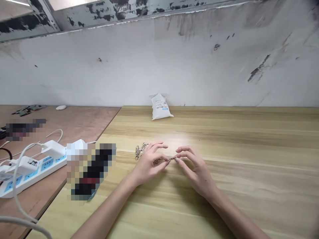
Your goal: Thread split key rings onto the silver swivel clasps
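Observation:
Between my two hands, just above the wooden table [249, 186], is a small shiny metal clasp [171, 159]. Thumb and index finger of my left hand [151, 162] pinch its left end. My right hand [195, 166] grips the other end between thumb and fingertips. A metal ring [156, 161] shows under the left fingers; whether it joins the clasp I cannot tell. Just behind my left hand lies a small heap of silvery metal clasps and rings [139, 152], partly covered by that hand.
A white plastic packet [160, 108] with a printed label stands at the back by the wall. On the left, a blurred-out dark object [96, 171] lies on the table. Beyond it, a white power strip [32, 176] with plugs and cables rests on a brown board [82, 121].

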Demonstrator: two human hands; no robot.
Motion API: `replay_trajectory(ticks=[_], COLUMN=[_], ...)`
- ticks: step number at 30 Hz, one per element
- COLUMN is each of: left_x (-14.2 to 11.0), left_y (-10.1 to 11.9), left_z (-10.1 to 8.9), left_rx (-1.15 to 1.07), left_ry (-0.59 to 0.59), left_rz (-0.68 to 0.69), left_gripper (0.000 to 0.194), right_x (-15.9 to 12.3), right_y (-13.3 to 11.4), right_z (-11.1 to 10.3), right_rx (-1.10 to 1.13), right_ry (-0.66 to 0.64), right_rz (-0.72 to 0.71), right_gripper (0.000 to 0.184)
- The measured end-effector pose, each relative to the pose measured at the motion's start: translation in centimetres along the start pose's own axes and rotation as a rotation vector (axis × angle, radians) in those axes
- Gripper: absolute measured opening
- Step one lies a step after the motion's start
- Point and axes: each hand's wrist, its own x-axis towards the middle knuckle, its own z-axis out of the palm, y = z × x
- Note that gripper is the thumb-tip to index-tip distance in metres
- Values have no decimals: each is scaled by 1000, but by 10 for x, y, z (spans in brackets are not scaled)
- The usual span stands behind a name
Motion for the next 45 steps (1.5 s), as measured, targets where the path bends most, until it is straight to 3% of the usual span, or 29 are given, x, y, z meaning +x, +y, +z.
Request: replay_trajectory(ticks=[7, 15, 20, 30, 38, 42, 45], left_x=[2, 2, 3, 1, -3, -4, -4], left_y=[6, 4, 2, 5, 8, 6, 2], left_z=[-7, -6, -7, -11, -2, -1, -10], left_rx=[-212, -353, -387, -129, 119, 166, 122], left_ry=[13, 40, 66, 2, -102, -182, -239], left_rz=[-149, -207, -227, -146, 16, 64, 37], left_gripper=[9, 11, 11, 9, 9, 11, 10], right_x=[-1, -1, -1, 0, 0, -1, 1], right_y=[4, 3, 2, 5, 0, -2, 3], right_z=[0, -1, 0, -4, -2, -1, -3], right_rx=[-45, -125, -152, -224, -175, -195, -245], right_ry=[-24, -14, -81, -2, -44, -84, -50], right_rz=[-24, -95, -133, -156, -180, -213, -203], right_gripper=[12, 11, 11, 10, 13, 14, 13])
